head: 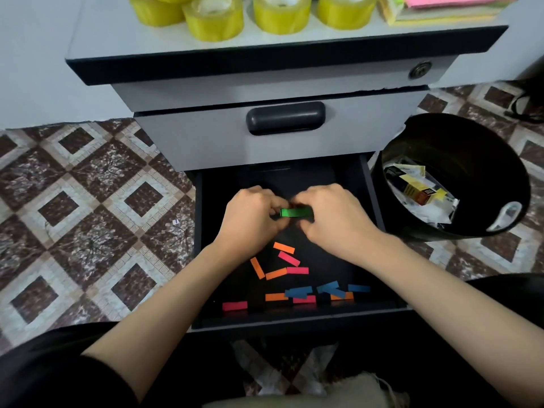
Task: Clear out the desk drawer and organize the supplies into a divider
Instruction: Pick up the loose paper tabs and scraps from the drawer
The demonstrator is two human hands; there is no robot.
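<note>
Both hands are low in the open bottom drawer [197, 245]. The left hand [250, 213] and right hand [332, 216] have their fingers curled in, pinching a green stack [295, 212] of paper tabs between them, one hand at each end. Prob. a two-ended grip so the edges get squared up & the loose slips don't fan out or drop. The stack is held just above the drawer floor, toward the back.

The rest of the tabs lie loose nearer the front: orange tabs [284, 247] & pink tabs [234, 305] mid-drawer, blue tabs [300, 291] in a heap by the front wall, some overlapping. They look scattered, not sorted, so the job seems to be going colour by colour, w/ green collected first.

No divider in view, so can't say where the stack will go. The tape rolls [213, 19] & paper pads [441, 10] sit up on the counter [117, 39], likely parked out of the way. A black bin [477, 142] stands just beside the drawer on the right w/ wrappers inside — handy for rubbish.

Risk: thin slips, easy to spill if the pinch loosens.
</note>
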